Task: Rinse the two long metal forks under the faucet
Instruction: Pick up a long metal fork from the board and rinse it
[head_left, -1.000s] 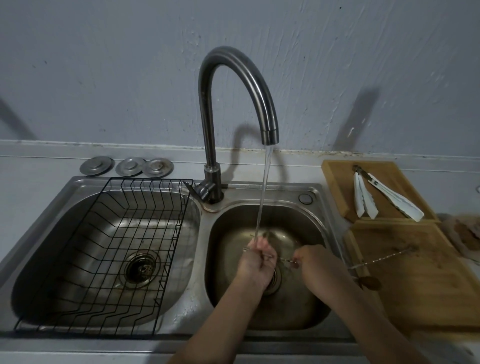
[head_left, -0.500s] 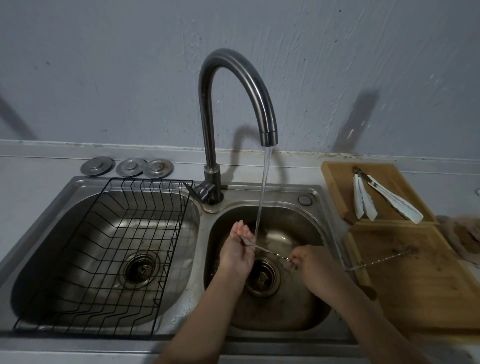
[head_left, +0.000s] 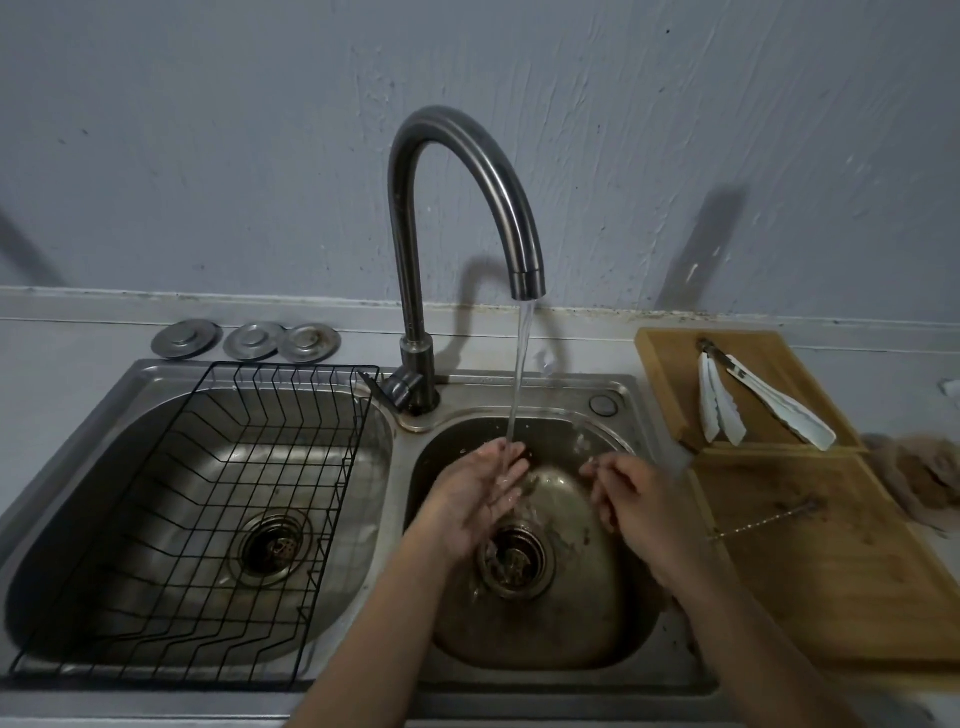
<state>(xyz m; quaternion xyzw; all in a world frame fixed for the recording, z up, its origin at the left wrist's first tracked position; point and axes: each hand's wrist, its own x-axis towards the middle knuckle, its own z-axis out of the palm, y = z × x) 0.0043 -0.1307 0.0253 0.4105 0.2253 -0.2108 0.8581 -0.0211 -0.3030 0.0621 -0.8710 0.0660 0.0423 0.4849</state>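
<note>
Comparing with half a second back: the left hand no longer bears on the fork shaft; it lies open, palm up and fingers spread, directly under the water stream from the faucet. The water strikes its fingers, then runs to the drain below the hand.

Sink: right basin holds both hands; the left basin, well to the left of the left hand, carries a black wire rack. Nothing there has shifted.

Cutting board on the table, to the right of the right hand: a thin twisted metal shaft, presumably the fork handles, runs out over it from behind the hand. White tongs lie on a smaller board beyond, untouched.

Right hand: fingers curled narrow, apparently pinched on the forks. The grip itself is hidden and motion-blurred, so I cannot tell how many forks are held. It sits slightly farther from the stream than before.

Forks: no shaft visible between the hands now; the tine ends cannot be made out. Previously they spanned hand to hand under the water.

Judgement: the forks appear drawn out of the stream, with only the left hand being rinsed. Either the rinse pass is finishing or a re-grip is coming; the forks need to return under the water if they are not yet clean.
</note>
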